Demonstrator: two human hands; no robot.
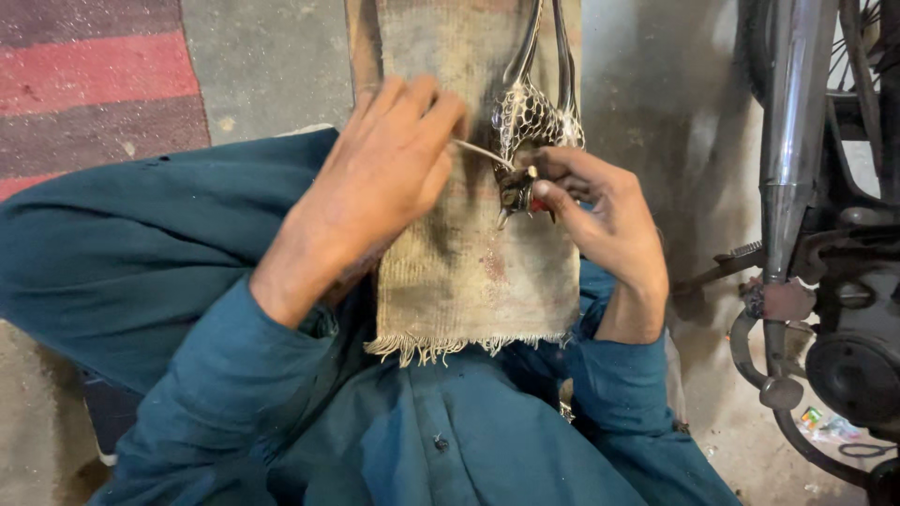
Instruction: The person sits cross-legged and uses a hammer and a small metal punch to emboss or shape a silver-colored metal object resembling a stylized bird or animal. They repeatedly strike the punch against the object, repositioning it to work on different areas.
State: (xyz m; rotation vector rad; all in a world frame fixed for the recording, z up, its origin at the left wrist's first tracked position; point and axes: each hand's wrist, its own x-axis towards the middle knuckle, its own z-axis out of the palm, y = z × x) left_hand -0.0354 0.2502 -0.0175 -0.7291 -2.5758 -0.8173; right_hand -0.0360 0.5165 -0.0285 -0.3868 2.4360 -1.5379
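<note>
1. Two bare hands work over a worn, frayed beige cloth [469,272] that lies along the person's lap, its fringed edge toward the body
2. On that cloth, just above its middle and toward the right edge, lies a shiny metal piece with a wire-mesh head [531,117]; two curved chrome stems run up from it and out of the top of the view
3. Below the mesh sits a small dark fitting with a red spot [521,192], partly hidden by fingertips, so its shape is hard to tell
4. The left hand [380,183] comes in from the left, fingers curled together, pinching a thin pale strand [483,153] between thumb and fingertips; the strand runs rightward to the dark fitting
5. The right hand [600,220] comes in from the right, thumb and forefinger closed on the dark fitting, the other fingers bent loosely behind
6. Both arms wear dark teal sleeves [216,375] matching the shirt at the bottom of the view
7. A motorcycle [825,281] stands at the right edge, its chrome tube upright, well apart from the hands
8. A red and dark striped mat [94,84] lies on the grey floor at upper left
</note>
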